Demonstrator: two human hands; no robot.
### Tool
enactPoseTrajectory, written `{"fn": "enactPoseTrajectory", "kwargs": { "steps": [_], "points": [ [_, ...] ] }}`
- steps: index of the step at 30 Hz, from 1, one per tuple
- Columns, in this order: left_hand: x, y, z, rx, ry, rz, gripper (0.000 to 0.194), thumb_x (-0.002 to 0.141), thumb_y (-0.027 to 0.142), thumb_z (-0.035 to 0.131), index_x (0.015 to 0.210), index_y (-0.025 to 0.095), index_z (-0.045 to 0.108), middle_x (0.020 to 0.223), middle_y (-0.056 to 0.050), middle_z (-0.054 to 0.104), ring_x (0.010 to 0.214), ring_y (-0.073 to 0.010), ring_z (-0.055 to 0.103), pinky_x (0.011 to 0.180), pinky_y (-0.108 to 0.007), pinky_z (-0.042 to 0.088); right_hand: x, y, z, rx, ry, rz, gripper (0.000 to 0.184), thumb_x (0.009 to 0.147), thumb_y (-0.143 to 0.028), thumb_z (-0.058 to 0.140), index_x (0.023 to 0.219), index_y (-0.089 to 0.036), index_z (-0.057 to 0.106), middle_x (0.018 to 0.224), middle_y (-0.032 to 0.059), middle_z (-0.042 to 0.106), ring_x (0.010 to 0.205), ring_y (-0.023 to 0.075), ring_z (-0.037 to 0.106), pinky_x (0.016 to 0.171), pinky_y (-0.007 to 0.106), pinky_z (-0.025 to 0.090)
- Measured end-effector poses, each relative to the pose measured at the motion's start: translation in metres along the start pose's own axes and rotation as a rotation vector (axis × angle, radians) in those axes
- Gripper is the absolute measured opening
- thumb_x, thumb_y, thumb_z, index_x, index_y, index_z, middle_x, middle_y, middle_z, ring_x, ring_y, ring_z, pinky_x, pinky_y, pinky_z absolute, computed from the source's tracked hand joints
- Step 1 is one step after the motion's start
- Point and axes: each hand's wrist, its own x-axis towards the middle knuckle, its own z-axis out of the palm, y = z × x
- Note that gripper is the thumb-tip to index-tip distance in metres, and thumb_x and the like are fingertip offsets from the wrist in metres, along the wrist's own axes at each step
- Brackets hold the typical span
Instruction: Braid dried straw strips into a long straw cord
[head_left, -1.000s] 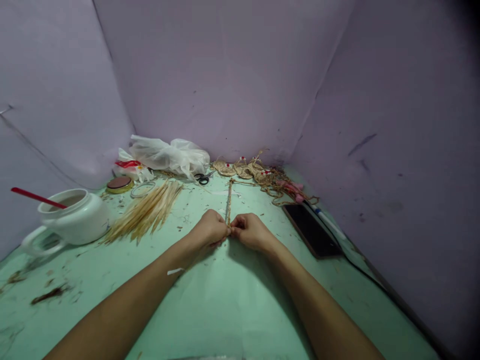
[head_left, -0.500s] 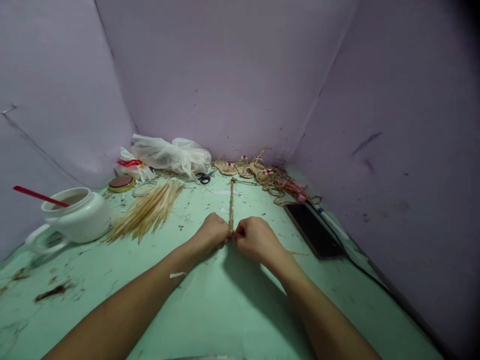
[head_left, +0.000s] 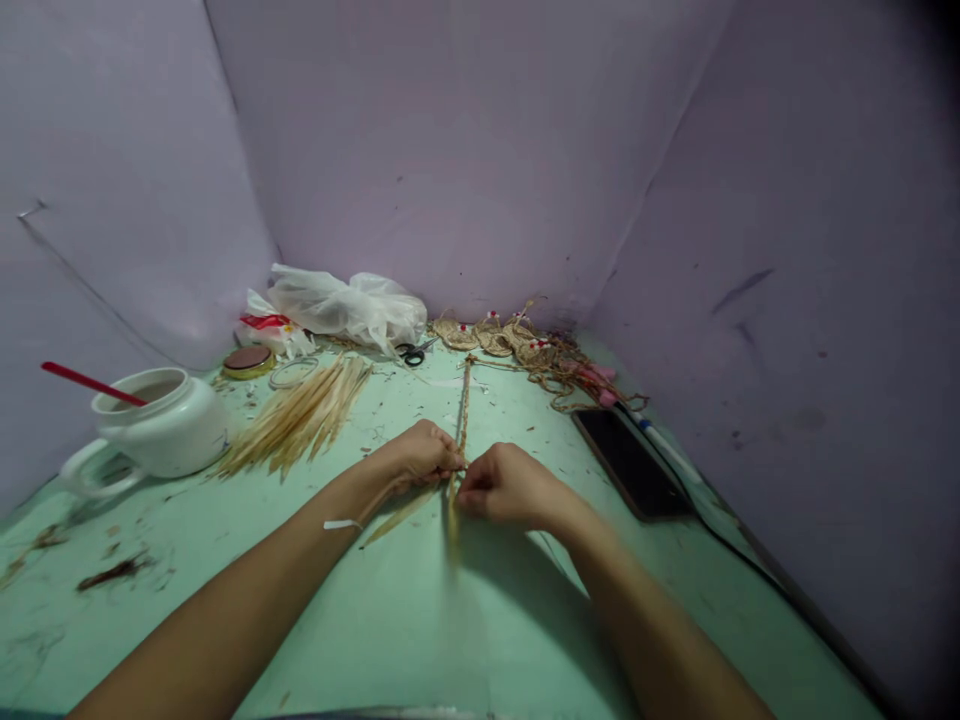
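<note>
A thin braided straw cord (head_left: pixel 466 400) stretches from a point near the far side of the table straight toward me. At its near end my left hand (head_left: pixel 427 450) is closed, pinching the cord between thumb and fingers. Close beside it on the right, my right hand (head_left: pixel 504 487) is closed with a pale straw strand (head_left: pixel 453 520) at its fingertips; the strand hangs down, blurred. Another flat straw strip (head_left: pixel 397 518) sticks out toward the lower left from under my left hand.
Left are a white pot (head_left: pixel 176 430) with a red stick (head_left: pixel 90 382), a bundle of dry straw (head_left: pixel 304 415) and a round tin (head_left: pixel 249 362). Behind lie a plastic bag (head_left: pixel 345 305), scissors (head_left: pixel 414 353) and woven straw pieces (head_left: pixel 495 340). A phone (head_left: pixel 630 465) lies right, beside a black cable (head_left: pixel 750 560).
My right hand has come slightly down and toward me, drawing a strand. Loose straw ends now show below both hands. My left hand stays at the cord's near end.
</note>
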Motion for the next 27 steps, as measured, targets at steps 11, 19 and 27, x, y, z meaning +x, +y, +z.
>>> {"fn": "enactPoseTrajectory", "kwargs": {
  "steps": [11,19,27],
  "points": [
    [-0.002,0.002,0.0,-0.039,-0.065,0.043,0.012,0.052,0.022,0.051,0.046,0.015,0.044,0.033,0.007,0.033,0.029,-0.0031,0.021,0.034,-0.02,0.009,0.022,0.007,0.014,0.766,0.078,0.329,0.008,0.063,-0.015,0.05,0.055,-0.014,0.05,0.039,-0.0056,0.04,0.034,0.0038,0.03,0.036,0.018,0.02],
    [-0.003,0.0,0.005,0.374,0.16,0.057,0.008,0.049,0.015,0.047,0.047,0.011,0.054,0.036,0.004,0.037,0.037,-0.0062,0.032,0.04,-0.02,0.021,0.026,0.011,0.02,0.698,0.19,0.378,0.007,0.054,-0.013,0.056,0.052,-0.014,0.049,0.036,-0.0078,0.04,0.034,0.0019,0.026,0.037,0.019,0.015],
    [-0.028,0.019,0.021,0.794,0.391,0.016,0.023,0.06,0.028,0.048,0.067,0.014,0.065,0.058,-0.007,0.059,0.055,-0.0158,0.052,0.047,-0.023,0.032,0.024,0.01,0.02,1.015,0.109,0.401,0.009,0.052,-0.012,0.053,0.055,-0.016,0.046,0.036,-0.008,0.045,0.028,0.0014,0.021,0.035,0.02,0.006]
  ]
}}
